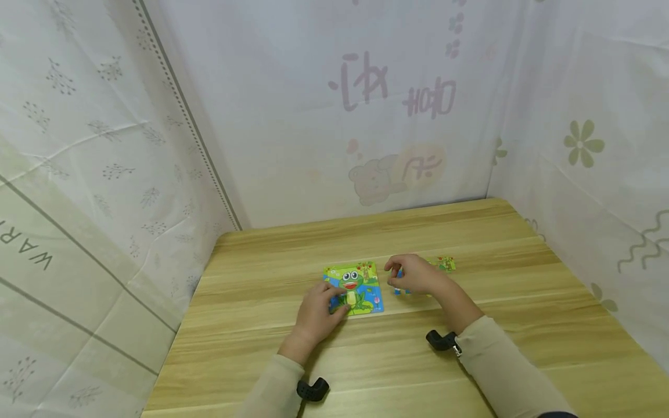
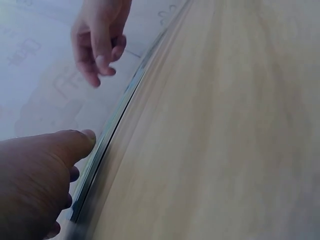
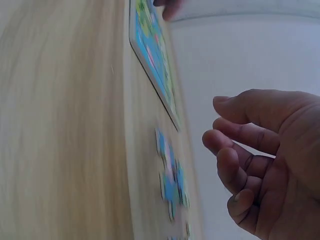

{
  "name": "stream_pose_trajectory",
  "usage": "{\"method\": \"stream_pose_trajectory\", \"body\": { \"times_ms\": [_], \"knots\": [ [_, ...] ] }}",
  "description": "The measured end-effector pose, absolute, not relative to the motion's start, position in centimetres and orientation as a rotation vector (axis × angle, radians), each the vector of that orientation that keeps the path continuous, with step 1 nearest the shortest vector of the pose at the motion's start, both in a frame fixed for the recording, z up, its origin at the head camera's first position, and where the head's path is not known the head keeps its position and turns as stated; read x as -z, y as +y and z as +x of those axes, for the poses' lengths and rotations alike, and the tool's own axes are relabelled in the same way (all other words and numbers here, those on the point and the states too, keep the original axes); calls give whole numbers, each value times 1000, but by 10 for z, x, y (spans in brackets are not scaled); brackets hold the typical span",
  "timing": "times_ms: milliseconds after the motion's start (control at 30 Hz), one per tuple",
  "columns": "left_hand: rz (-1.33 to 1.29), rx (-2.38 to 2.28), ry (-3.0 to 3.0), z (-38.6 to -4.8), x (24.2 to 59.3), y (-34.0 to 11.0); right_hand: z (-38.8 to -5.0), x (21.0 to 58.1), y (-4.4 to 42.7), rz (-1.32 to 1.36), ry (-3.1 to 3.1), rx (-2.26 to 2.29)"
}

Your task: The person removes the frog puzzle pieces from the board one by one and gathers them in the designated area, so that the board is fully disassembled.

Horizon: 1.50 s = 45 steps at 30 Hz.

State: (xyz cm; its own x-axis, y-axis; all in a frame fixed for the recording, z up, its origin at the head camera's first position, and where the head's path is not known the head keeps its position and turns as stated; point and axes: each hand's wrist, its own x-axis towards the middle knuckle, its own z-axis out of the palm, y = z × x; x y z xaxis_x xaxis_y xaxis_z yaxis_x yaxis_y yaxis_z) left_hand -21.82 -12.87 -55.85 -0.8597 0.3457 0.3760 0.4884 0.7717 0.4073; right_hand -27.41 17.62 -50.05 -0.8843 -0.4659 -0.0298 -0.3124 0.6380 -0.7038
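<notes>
A square frog puzzle (image 1: 372, 290) lies flat on the wooden table, a green frog on blue at its middle. My left hand (image 1: 316, 313) rests at the puzzle's left and lower part, thumb and fingers spread over the picture. To the right, my right hand (image 1: 418, 274) hovers over loose puzzle pieces (image 1: 446, 263). Its fingers are loosely bent and apart from the thumb, with nothing between them in the right wrist view. Blue jigsaw pieces (image 3: 169, 185) lie below that hand, beside the puzzle's edge. In the head view the hand hides part of these pieces.
The wooden table (image 1: 251, 278) has rounded far corners. Patterned fabric (image 1: 292, 116) hangs behind it and along both sides. A black wrist device sits at each sleeve, the left one (image 1: 313, 389) and the right one (image 1: 441, 341).
</notes>
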Motion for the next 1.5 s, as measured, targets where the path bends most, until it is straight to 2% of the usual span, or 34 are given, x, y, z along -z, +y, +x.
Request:
{"method": "stream_pose_trajectory", "body": {
  "times_ms": [533,1500],
  "knots": [
    [-698,713,-2673,-215,558,-113,-280,517,129,-648,2660,886],
    [-812,582,-2756,-212,557,-105,-277,522,127,-512,2610,986]
  ]
}}
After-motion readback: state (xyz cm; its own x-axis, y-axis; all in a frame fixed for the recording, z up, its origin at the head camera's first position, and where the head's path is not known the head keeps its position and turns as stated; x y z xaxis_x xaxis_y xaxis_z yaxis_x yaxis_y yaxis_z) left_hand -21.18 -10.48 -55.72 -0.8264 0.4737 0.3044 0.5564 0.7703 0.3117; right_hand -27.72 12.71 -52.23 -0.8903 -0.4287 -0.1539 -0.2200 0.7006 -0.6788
